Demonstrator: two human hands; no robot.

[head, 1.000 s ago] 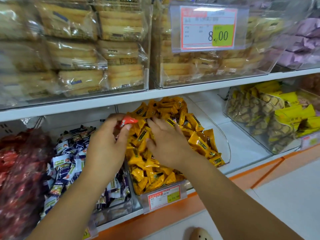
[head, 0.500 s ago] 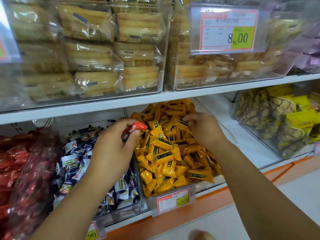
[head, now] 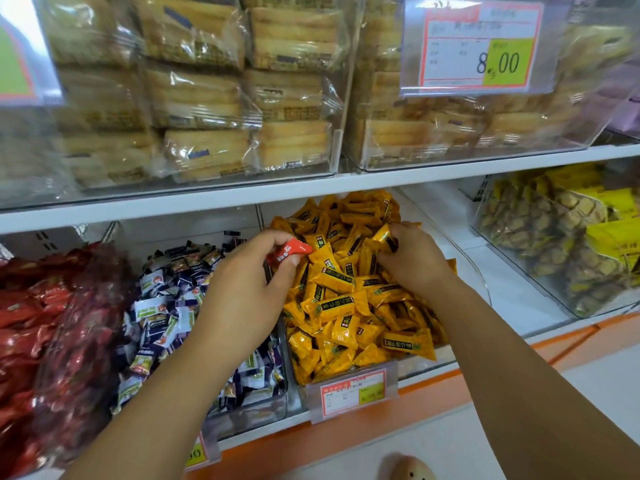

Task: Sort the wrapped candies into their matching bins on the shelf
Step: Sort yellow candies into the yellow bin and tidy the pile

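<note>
Two bare hands are working over the clear plastic bin (head: pixel 429 367) of yellow foil-wrapped candies (head: pixel 339 306). The left hand (head: pixel 242 299) is pinching one small red wrapped candy (head: pixel 289 253) between thumb and fingertips, holding it clear above the pile, likely because it's a stray. The right hand (head: pixel 412 261) is curling its fingers round a yellow candy at the heap's top, probably hunting misfits, while the dark red wrapped candies (head: pixel 41 323), the probable match, are sitting far left past the blue-and-white wrapped candies (head: pixel 166 306).

**Lower shelf, side by side**

Orange plastic-wrapped candies (head: pixel 349 306) lie right of blue-and-white plastic-wrapped candies (head: pixel 162 306), with red foil-wrapped candies (head: pixel 31 323) furthest left. The left hand (head: pixel 242 292) holds a small red wrapped candy (head: pixel 289 252) over the orange heap's left edge. The right hand (head: pixel 412 261) grips one further back.
</note>
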